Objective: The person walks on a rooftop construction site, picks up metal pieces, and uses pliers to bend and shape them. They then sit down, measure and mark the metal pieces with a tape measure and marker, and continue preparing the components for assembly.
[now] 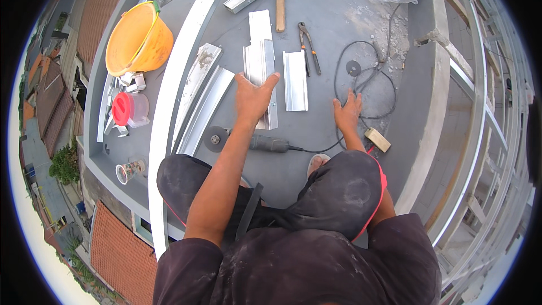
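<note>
My left hand (253,97) grips the near part of a short metal channel piece (259,59), thumb on one side and fingers on the other. It lies with other cut lengths, overlapping them. Just to the right, a separate short channel piece (296,81) rests on the grey floor. My right hand (348,112) is open, fingers spread, low over the floor beside the looped black cable (370,117). An angle grinder (265,143) lies in front of my knees, its disc (215,139) partly behind my left forearm. A loose cutting disc (353,68) sits inside the cable loop.
Pincers (307,48) and a hammer (280,5) lie farther off. Long metal channels (206,110) and a long white bar (189,39) run along my left. Beyond are a yellow bucket (138,39) and a red-lidded jug (130,109). A low concrete wall (432,113) bounds the right.
</note>
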Available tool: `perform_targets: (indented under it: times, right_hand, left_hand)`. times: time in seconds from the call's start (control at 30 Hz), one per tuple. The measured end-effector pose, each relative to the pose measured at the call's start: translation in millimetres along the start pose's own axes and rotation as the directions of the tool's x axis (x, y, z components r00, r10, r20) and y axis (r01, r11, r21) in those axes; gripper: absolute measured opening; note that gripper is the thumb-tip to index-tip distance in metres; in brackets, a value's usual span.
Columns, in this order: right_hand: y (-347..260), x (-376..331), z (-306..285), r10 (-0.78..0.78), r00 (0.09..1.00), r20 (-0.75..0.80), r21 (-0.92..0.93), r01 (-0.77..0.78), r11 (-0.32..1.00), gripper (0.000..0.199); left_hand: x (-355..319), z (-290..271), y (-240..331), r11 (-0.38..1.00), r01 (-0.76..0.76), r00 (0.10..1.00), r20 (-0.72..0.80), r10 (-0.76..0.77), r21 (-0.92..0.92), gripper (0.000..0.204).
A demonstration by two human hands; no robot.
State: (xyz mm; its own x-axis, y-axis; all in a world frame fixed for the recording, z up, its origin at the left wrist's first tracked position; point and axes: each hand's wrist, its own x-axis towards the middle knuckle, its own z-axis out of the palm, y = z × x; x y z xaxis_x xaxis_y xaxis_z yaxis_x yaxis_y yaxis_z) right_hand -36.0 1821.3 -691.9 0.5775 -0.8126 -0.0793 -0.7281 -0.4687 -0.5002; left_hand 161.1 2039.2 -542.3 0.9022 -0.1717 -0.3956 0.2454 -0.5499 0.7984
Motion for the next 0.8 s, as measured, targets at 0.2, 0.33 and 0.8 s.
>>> perform_targets:
  times: [0.2,0.33,0.8]
  right_hand:
    - [-46.5,-24.6,0.8,-0.344,0.931,0.124,0.075,0.336,0.939,0.069]
    - [-78.9,-18.5,18.4,-0.36,0.912,0.196,0.105,0.345,0.933,0.065]
    - [99.3,-99.8,-128.0,0.161,0.964,-0.21,0.167,-0.127,0.978,0.022]
  left_hand:
    - [1.9,-18.8,-9.9,0.996,-0.026,0.997,-0.07,0.02,-0.09,0.118]
    - [2.7,-23.9,-0.7,0.977,0.095,0.994,-0.028,-0.103,-0.193,0.114]
    - [-28.3,-129.1,71.7,0.693,-0.244,0.97,-0.175,0.17,-0.679,0.062]
